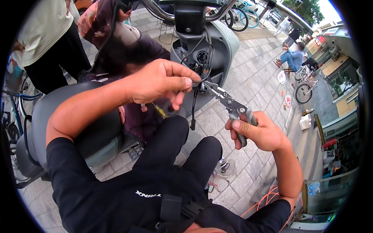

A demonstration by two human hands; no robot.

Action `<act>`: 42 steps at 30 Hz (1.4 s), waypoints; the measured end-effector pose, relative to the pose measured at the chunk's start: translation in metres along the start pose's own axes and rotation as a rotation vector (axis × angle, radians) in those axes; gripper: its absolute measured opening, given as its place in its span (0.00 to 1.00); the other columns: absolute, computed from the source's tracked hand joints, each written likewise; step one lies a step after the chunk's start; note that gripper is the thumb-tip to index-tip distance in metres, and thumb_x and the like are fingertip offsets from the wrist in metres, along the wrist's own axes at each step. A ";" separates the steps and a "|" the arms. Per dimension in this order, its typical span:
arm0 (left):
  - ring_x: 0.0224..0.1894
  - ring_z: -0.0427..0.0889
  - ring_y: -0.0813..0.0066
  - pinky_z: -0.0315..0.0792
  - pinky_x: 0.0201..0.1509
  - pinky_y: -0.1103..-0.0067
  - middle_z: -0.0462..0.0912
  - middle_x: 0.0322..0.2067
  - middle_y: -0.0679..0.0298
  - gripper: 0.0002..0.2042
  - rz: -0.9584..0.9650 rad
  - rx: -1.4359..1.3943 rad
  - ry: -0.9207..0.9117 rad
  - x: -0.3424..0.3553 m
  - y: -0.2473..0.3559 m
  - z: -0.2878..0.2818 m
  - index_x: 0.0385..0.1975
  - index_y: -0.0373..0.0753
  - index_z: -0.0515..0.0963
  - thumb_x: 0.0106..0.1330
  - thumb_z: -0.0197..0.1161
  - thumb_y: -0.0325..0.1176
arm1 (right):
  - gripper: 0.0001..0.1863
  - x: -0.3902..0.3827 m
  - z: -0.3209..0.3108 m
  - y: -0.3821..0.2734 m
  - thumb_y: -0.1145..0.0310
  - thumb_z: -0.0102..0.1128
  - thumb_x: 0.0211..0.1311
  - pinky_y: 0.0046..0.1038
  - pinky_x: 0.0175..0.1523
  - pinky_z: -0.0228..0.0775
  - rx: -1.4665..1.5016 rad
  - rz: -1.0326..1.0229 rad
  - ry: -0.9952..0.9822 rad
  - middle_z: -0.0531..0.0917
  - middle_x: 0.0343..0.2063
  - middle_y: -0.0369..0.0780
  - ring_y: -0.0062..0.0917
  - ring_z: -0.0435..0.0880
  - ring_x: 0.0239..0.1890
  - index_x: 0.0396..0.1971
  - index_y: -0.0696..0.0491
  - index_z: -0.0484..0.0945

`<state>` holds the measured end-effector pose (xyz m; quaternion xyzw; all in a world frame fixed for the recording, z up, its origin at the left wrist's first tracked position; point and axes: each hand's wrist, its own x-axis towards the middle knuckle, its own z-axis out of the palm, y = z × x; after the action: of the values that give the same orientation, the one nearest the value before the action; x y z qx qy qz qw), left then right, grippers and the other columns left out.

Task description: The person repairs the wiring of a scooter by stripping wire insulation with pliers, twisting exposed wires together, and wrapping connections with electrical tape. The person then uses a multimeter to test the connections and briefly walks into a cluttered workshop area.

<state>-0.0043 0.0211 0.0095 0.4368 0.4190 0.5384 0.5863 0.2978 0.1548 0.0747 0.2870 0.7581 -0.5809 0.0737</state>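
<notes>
In my right hand (258,130) is a pair of wire strippers (233,105) with grey handles and a dark notched jaw, its tip pointing up and left. My left hand (165,82) pinches a thin dark wire (197,82) between thumb and forefinger, close to the stripper's tip. Whether the jaws bite on the wire cannot be made out. Just beyond are loose dark cables (210,54) hanging from the opened front of a grey electric scooter (229,39). A black cable with a plug end (193,123) dangles below my fingers.
A dark padded cover (149,46) drapes the scooter beside its seat (70,105). A yellow-handled tool (160,111) lies near my knee. Small parts in a clear bag (225,167) and an orange cord (268,200) are on the paving. One person stands left; another sits far right.
</notes>
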 end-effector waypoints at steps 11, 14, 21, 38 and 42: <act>0.31 0.87 0.73 0.87 0.36 0.73 0.82 0.39 0.59 0.19 -0.003 -0.032 -0.016 -0.002 0.004 0.001 0.60 0.24 0.74 0.71 0.60 0.23 | 0.17 0.005 0.003 -0.003 0.57 0.59 0.76 0.25 0.33 0.72 -0.116 0.046 0.041 0.82 0.26 0.36 0.19 0.84 0.26 0.38 0.58 0.80; 0.31 0.87 0.73 0.87 0.36 0.73 0.82 0.39 0.59 0.19 0.000 -0.030 -0.027 -0.002 0.003 -0.001 0.60 0.24 0.74 0.71 0.60 0.23 | 0.17 0.005 0.003 -0.005 0.57 0.58 0.77 0.25 0.33 0.72 -0.129 0.058 0.033 0.82 0.28 0.35 0.19 0.84 0.27 0.43 0.58 0.80; 0.30 0.88 0.70 0.88 0.39 0.71 0.84 0.37 0.58 0.16 0.019 0.007 -0.009 -0.002 0.002 0.000 0.58 0.29 0.78 0.73 0.58 0.23 | 0.20 0.006 0.007 -0.007 0.55 0.61 0.74 0.25 0.34 0.73 -0.132 0.028 0.082 0.82 0.22 0.36 0.18 0.82 0.26 0.27 0.57 0.79; 0.32 0.87 0.73 0.88 0.39 0.73 0.83 0.40 0.59 0.18 0.007 0.009 0.006 -0.004 0.005 0.006 0.59 0.22 0.74 0.71 0.60 0.23 | 0.18 0.005 0.006 -0.005 0.56 0.58 0.77 0.25 0.33 0.72 -0.178 0.034 0.049 0.81 0.27 0.34 0.19 0.82 0.27 0.41 0.58 0.80; 0.32 0.87 0.73 0.88 0.40 0.72 0.83 0.40 0.58 0.19 0.004 -0.003 0.010 -0.003 0.003 0.004 0.59 0.22 0.74 0.71 0.60 0.23 | 0.20 0.003 0.008 -0.008 0.54 0.61 0.74 0.25 0.33 0.73 -0.141 0.031 0.085 0.80 0.22 0.34 0.17 0.81 0.26 0.29 0.57 0.79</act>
<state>-0.0014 0.0175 0.0134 0.4339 0.4202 0.5424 0.5839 0.2891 0.1473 0.0774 0.3174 0.7950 -0.5121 0.0704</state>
